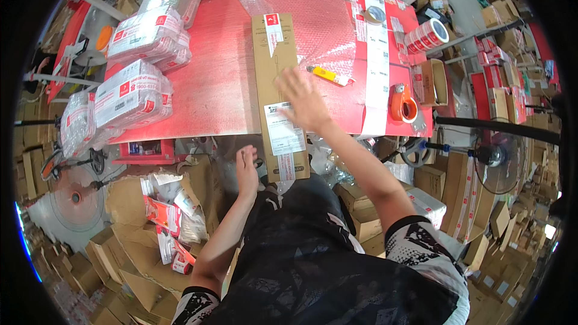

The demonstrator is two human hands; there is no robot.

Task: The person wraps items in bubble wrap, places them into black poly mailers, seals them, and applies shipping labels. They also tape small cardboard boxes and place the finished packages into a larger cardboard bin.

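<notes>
Carton [269, 87]: long axis fore-and-aft, far end slightly left, near end overhanging bench [211, 84]. Right hand [303, 99]: spread upon it. Left hand [247, 171]: empty, unclenched, alongside.

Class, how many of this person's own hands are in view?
2: the right hand over the long brown carton, and the left hand just left of the carton's near end. Neither is hidden.

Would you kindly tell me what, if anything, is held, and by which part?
Nothing is gripped: the right hand spread over the cardboard box, the left hand open.
</notes>
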